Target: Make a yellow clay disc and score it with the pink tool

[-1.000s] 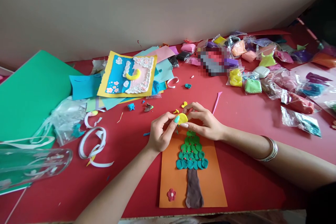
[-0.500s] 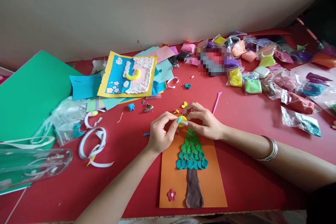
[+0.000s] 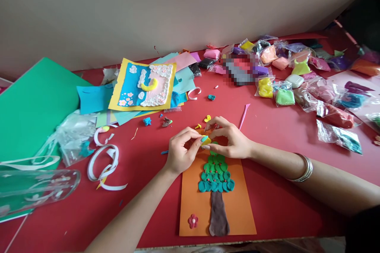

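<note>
A small yellow piece of modelling clay (image 3: 207, 141) is pinched between the thumb and fingers of my left hand (image 3: 184, 149). My right hand (image 3: 230, 139) curls round the other side of it, its thumb at the lower edge and fingertips above. Both hands are over the top of an orange sheet (image 3: 192, 201). On that sheet is a clay tree with a brown trunk (image 3: 219, 215) and green-to-teal leaf discs (image 3: 216, 176) dotted with small red bits. A red clay flower (image 3: 192, 221) lies at the sheet's lower left.
Yellow clay scraps (image 3: 207, 118) and blue clay bits (image 3: 147, 121) lie beyond my hands, with a pink modelling tool (image 3: 244, 116) to the right. Bagged clay (image 3: 285, 95) fills the back right. A moon picture (image 3: 123, 87), white ribbon (image 3: 92, 166) and a clear plastic cup (image 3: 65, 184) are leftward.
The yellow clay has turned from a face-on disc to a more tilted view between my fingers. My right thumb has shifted slightly down. The whole view has shifted a little.
</note>
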A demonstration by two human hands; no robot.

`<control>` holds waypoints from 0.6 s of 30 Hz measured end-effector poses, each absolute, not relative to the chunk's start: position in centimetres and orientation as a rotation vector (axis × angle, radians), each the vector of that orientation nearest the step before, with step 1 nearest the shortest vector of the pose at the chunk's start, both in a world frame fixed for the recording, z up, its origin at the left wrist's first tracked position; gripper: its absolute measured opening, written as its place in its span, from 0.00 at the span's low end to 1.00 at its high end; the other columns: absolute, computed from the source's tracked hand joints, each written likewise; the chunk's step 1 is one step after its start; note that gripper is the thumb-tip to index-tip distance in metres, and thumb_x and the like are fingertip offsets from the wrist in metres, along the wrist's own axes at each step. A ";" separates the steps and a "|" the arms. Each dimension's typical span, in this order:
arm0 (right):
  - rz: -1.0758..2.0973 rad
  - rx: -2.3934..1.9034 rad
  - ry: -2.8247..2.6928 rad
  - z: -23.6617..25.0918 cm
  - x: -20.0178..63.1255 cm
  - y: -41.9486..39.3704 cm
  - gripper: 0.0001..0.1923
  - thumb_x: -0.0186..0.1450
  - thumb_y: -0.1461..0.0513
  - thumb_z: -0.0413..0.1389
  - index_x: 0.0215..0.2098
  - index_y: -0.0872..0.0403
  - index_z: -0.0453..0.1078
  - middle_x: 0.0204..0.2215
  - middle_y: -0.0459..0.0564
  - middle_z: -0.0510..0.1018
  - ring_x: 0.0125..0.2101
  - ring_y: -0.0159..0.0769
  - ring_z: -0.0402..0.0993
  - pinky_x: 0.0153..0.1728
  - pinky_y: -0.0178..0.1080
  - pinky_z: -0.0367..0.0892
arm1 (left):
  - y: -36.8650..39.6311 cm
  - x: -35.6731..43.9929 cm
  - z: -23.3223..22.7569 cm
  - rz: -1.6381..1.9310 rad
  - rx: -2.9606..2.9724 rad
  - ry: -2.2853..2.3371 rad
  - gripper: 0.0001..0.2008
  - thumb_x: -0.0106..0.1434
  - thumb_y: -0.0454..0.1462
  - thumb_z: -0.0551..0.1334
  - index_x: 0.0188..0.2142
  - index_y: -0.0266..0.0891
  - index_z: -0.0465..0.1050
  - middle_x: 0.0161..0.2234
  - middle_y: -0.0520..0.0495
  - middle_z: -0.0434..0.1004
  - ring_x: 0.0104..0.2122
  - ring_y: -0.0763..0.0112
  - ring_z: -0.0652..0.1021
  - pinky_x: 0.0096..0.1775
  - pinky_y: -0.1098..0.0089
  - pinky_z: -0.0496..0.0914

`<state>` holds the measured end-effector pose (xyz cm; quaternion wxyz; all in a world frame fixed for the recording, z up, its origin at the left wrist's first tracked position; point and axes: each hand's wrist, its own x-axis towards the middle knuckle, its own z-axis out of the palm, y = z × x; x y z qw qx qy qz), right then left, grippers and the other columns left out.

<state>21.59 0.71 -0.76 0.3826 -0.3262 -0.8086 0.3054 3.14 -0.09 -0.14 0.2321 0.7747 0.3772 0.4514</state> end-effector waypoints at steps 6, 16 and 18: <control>0.870 -0.799 -2.093 -0.9 21.7 0.8 0.08 0.63 0.60 0.56 0.30 0.56 0.76 0.40 0.55 0.70 0.43 0.38 0.68 0.46 0.43 0.67 | 0.1 2.8 -0.4 1.191 2.043 1.020 0.05 0.61 0.35 0.62 0.35 0.37 0.76 0.30 0.48 0.76 0.29 0.74 0.77 0.29 0.75 0.71; 0.839 -0.847 -2.053 -1.2 21.5 0.9 0.08 0.61 0.59 0.59 0.30 0.56 0.76 0.39 0.54 0.71 0.41 0.38 0.69 0.45 0.43 0.68 | 0.3 2.7 -0.2 1.259 2.010 1.074 0.04 0.58 0.35 0.64 0.27 0.39 0.75 0.25 0.51 0.75 0.27 0.74 0.74 0.28 0.74 0.70; 0.798 -0.820 -2.063 -1.3 21.4 0.9 0.09 0.62 0.59 0.58 0.32 0.55 0.76 0.38 0.54 0.71 0.40 0.38 0.68 0.45 0.44 0.68 | 0.3 2.5 -0.2 1.266 1.984 1.108 0.05 0.58 0.36 0.65 0.27 0.39 0.76 0.25 0.51 0.75 0.27 0.74 0.74 0.28 0.74 0.70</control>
